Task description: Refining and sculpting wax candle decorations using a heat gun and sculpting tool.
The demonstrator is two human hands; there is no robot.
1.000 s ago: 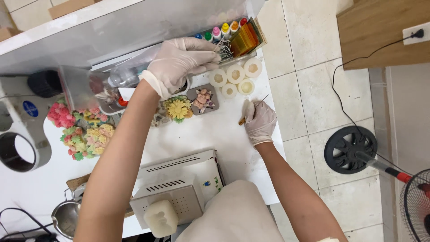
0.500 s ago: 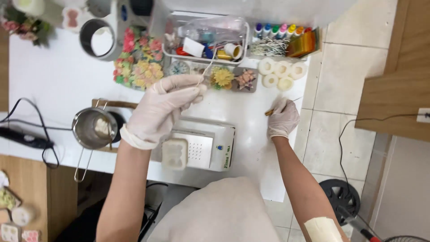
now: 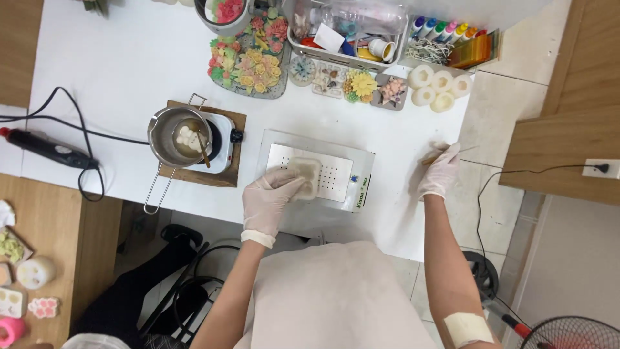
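Note:
My left hand (image 3: pixel 270 200), in a pale glove, grips a whitish translucent mould block (image 3: pixel 306 174) lying on the perforated metal plate (image 3: pixel 336 169) in front of me. My right hand (image 3: pixel 440 173), also gloved, rests on the white table (image 3: pixel 110 71) near its right edge and pinches a thin wooden stick (image 3: pixel 431 158).
A small pot with melted wax and a spoon (image 3: pixel 177 136) sits on a hot plate left of the metal plate. Trays of coloured wax flowers (image 3: pixel 250 57), a clear bin of supplies (image 3: pixel 349 32), dye bottles (image 3: pixel 444 29) and white candles (image 3: pixel 439 87) line the far side. A black tool with cable (image 3: pixel 48 147) lies left.
My left hand has come down from the far side of the table onto the mould block on the metal plate. The right hand stays put with the stick. My head view has shifted.

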